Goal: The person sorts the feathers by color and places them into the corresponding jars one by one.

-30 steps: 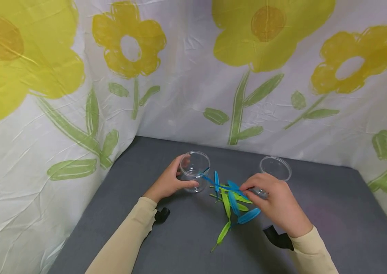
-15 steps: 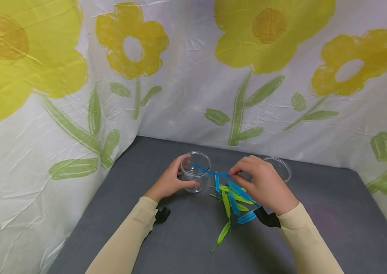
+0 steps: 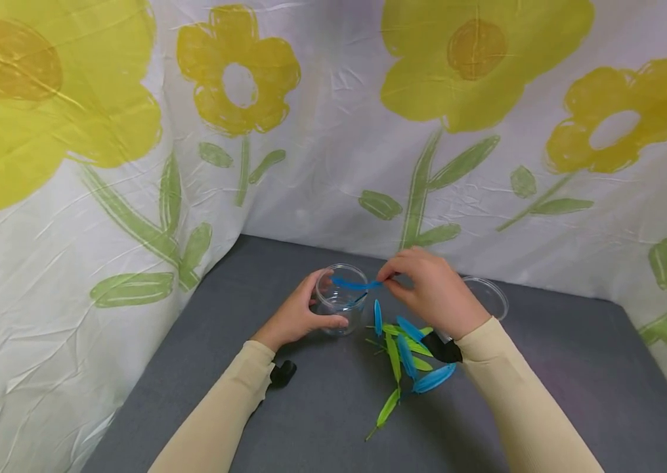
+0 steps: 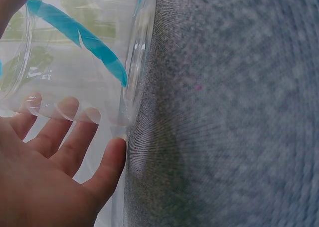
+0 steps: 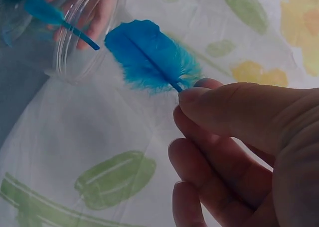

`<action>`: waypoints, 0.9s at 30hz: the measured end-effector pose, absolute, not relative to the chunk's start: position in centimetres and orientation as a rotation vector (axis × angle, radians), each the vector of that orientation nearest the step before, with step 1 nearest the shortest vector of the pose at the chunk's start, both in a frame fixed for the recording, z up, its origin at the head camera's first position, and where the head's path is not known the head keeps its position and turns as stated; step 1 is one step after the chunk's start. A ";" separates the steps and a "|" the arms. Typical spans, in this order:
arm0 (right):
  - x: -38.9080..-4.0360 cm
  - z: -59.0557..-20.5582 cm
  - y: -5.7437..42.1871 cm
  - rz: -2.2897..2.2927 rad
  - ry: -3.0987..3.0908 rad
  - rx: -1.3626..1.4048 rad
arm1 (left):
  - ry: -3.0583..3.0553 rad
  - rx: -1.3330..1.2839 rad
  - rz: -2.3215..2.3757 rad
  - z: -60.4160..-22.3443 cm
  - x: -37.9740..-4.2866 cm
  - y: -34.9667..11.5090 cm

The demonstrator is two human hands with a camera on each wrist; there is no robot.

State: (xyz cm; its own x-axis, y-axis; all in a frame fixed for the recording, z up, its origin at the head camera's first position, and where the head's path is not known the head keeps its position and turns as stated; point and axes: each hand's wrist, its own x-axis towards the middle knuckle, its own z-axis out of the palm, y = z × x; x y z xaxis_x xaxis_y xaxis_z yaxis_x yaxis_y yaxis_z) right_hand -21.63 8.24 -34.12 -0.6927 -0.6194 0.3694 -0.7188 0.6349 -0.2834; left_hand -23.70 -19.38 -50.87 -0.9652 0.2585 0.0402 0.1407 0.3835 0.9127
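A clear plastic jar (image 3: 339,310) stands at the middle of the table, its round mouth facing up. My left hand (image 3: 297,316) grips it from the left side, thumb across the front and fingers around the far wall. Inside the jar lies a blue feather (image 4: 82,35), its quill sticking out at the rim. My right hand (image 3: 430,286) pinches another blue feather (image 5: 147,57) by the quill between thumb and forefinger; in the head view its vane overlaps the jar's mouth. Right of the jar, several blue feathers (image 3: 435,378) and green feathers (image 3: 392,358) lie in a loose pile.
A clear round lid-like plastic piece (image 3: 490,299) lies behind my right forearm, partly hidden. The grey table (image 3: 310,420) is bordered at the back and sides by a white curtain (image 3: 322,164) printed with yellow flowers.
My right hand has lifted the blue feather off the pile and moved it left and away from me, over to the jar's mouth. The left hand keeps its hold on the jar.
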 end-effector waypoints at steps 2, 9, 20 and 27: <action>-22.1 -34.2 7.7 0.589 -2.611 1.100 | 2.515 0.359 1.647 -50.8 -23.7 -19.4; -22.9 -35.3 6.4 0.564 -2.646 1.107 | 2.500 0.361 1.645 -50.7 -23.7 -19.5; -23.4 -36.6 4.7 0.488 -2.624 1.156 | 2.502 0.370 1.653 -51.1 -23.9 -19.5; -23.4 -37.1 4.5 0.484 -2.634 1.159 | 2.506 0.357 1.641 -50.9 -23.8 -19.5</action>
